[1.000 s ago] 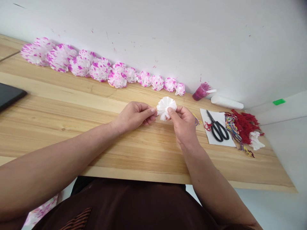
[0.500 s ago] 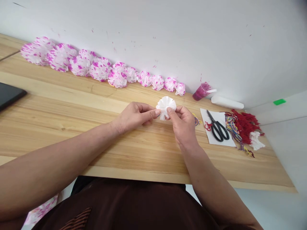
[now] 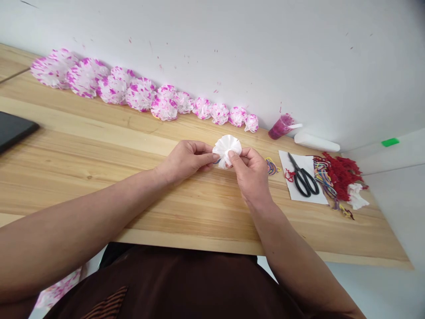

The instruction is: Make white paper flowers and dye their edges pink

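Observation:
Above the table, a round, pleated white paper flower (image 3: 227,147) is held between both hands. My left hand (image 3: 195,157) pinches its left edge between thumb and fingers. From the other side, my right hand (image 3: 253,170) presses its thumb on the flower's front, near the middle, with the fingers behind. A bit of blue shows by the left thumb; what it is I cannot make out. Just past my right hand, a small bundle of coloured yarn (image 3: 272,166) lies on the wood, partly covered by that hand.
White-and-magenta paper pompoms (image 3: 141,94) line the wall. To the right stand a cup stained magenta (image 3: 281,127), a white roll (image 3: 317,142), and black-handled scissors (image 3: 303,177) on a white sheet (image 3: 288,191). Beyond lies red yarn (image 3: 341,175). A dark flat object (image 3: 16,130) sits at left.
The paper flower and both hands have shifted slightly left, and the right thumb sits a little lower on it. More of the coloured yarn bundle shows beside my right hand.

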The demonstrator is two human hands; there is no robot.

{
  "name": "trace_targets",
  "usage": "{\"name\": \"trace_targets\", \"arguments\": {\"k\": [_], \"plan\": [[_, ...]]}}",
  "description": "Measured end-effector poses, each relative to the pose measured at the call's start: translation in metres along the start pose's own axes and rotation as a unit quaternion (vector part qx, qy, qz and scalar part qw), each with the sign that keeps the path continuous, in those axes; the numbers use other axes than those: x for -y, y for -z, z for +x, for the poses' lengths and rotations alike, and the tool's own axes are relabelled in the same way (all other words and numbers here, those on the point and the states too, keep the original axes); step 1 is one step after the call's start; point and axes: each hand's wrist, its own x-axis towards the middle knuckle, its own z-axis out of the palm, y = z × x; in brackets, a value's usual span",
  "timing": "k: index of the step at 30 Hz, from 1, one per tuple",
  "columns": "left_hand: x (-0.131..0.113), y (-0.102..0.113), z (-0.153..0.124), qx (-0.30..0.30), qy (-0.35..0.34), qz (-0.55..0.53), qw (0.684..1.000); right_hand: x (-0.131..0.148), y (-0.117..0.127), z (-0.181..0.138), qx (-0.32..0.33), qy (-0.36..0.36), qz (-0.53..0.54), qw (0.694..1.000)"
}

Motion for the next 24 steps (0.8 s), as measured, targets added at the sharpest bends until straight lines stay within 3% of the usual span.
{"name": "trace_targets", "arguments": {"k": [8, 16, 24], "plan": [[-0.0025, -0.0040, -0.0012, 0.001, 0.002, -0.013, 1.000, 0.0000, -0.0046, -0.0016, -0.014, 0.020, 0.054, 0.998], [-0.0071, -0.0050, -0.0072, -0.014, -0.103, 0.130, 0.986, -0.0017, -0.0054, 0.0000, -0.028, 0.014, 0.039, 0.999], [-0.0099, -0.0028, -0.0058, -0.044, -0.086, 0.126, 0.987, -0.0047, -0.0053, -0.0033, 0.000, -0.001, 0.013, 1.000]]}}
